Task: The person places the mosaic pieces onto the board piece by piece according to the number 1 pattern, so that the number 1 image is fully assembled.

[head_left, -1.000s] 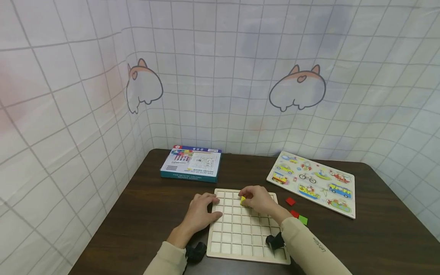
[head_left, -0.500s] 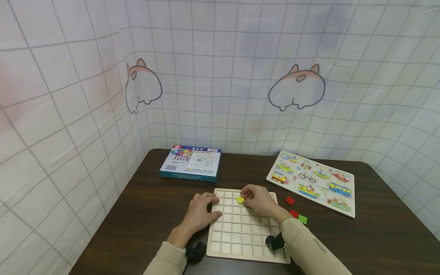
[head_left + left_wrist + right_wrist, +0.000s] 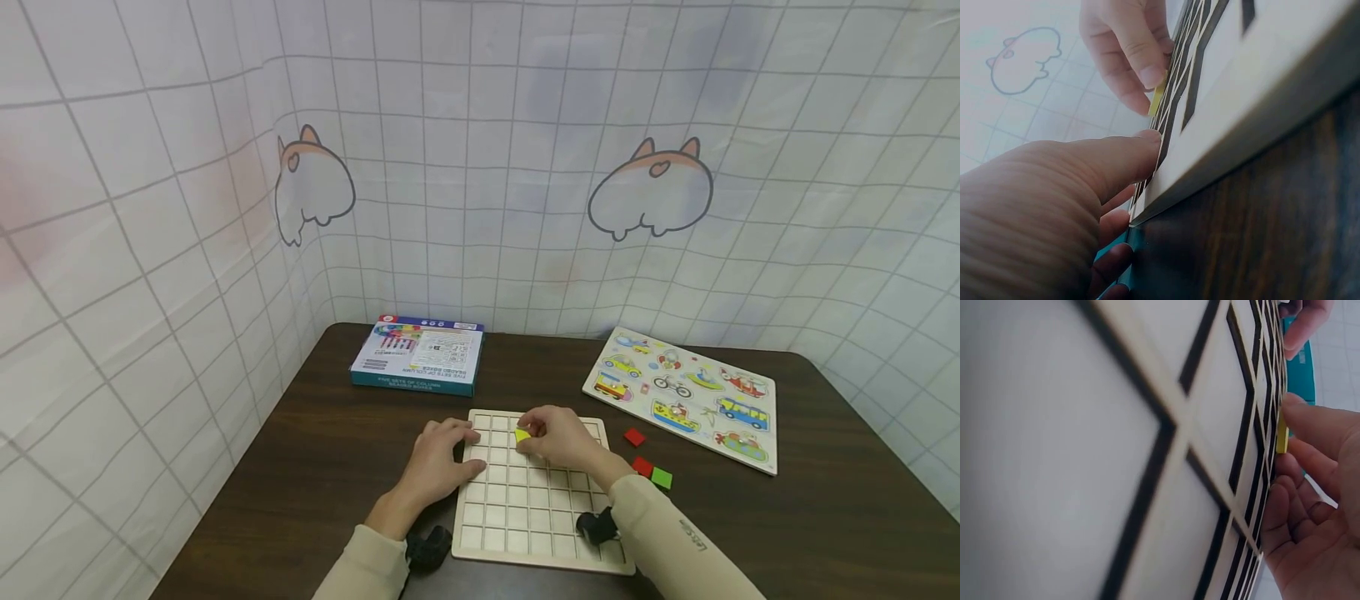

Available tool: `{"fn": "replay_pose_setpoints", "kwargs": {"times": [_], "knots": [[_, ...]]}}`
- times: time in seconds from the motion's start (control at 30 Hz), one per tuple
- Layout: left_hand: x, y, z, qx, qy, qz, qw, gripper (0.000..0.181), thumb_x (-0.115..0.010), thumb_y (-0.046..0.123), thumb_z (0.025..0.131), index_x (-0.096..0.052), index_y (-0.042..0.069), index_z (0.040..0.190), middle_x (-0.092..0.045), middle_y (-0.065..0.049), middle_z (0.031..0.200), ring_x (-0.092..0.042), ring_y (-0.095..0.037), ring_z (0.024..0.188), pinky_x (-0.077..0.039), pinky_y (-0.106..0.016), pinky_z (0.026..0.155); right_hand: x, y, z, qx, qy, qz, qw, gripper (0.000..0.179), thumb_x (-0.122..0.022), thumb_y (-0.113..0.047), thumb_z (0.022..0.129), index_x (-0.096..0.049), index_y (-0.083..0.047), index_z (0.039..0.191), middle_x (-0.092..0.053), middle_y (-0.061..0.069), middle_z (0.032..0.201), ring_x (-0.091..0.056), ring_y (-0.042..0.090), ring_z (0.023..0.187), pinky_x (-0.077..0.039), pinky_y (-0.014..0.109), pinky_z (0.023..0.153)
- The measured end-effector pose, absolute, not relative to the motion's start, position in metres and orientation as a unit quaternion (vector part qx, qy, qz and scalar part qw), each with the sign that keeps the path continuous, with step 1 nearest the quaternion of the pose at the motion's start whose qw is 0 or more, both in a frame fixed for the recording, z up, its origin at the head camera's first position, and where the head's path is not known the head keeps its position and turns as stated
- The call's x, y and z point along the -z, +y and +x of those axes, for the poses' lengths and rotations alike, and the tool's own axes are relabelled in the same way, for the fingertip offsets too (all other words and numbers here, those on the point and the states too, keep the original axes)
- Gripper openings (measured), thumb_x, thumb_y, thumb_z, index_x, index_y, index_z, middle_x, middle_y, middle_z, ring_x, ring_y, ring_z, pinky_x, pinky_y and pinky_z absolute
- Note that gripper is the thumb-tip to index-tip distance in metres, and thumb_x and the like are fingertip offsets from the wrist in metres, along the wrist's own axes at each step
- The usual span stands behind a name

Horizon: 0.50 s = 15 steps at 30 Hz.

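Note:
A pale wooden board with a grid of square cells [image 3: 495, 521] lies on the table in front of me. My right hand [image 3: 562, 437] pinches a small yellow square tile [image 3: 522, 435] over the board's upper part. In the right wrist view, the thumb and a finger are at the edges of the yellow tile [image 3: 1282, 434], close over the grid. My left hand [image 3: 435, 471] rests at the board's left edge, thumb and fingertips spread on the rim and outer cells. The left wrist view shows its thumb [image 3: 1129, 153] lying on the board's border.
Right of the board lie two red tiles [image 3: 634, 437] and a green tile [image 3: 662, 477]. A picture puzzle board with vehicles [image 3: 678, 400] lies at the back right. At the back left is a flat boxed set [image 3: 420, 357]. A white grid-patterned cloth [image 3: 495, 167] hangs behind the table.
My right hand has shifted the yellow tile slightly left across the board, its fingers changing position around it. The left hand stays in place on the board's edge.

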State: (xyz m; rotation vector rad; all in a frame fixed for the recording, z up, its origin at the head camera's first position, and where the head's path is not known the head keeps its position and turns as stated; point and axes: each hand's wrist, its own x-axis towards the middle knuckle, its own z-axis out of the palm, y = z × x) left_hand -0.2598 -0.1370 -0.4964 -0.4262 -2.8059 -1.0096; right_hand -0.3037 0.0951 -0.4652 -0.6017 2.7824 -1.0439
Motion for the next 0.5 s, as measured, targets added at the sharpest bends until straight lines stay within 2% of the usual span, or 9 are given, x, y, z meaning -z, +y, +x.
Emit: {"fn": "replay_pose_setpoints", "kwargs": {"times": [0.5], "knots": [[0.497, -0.1367, -0.2603, 0.339, -0.928, -0.142, 0.067, 0.037, -0.078, 0.031, 0.083, -0.071, 0.014, 0.115, -0.059, -0.003, 0.132, -0.048, -0.026, 0.113, -0.041, -0.049, 0.093, 0.4666, 0.0937, -0.3028, 0.332, 0.919, -0.202, 0.059, 0.024, -0.078, -0.013, 0.083, -0.072, -0.013, 0.106, -0.057, -0.004, 0.082, -0.05, 0.013, 0.076, -0.042, 0.03, 0.067]]}}
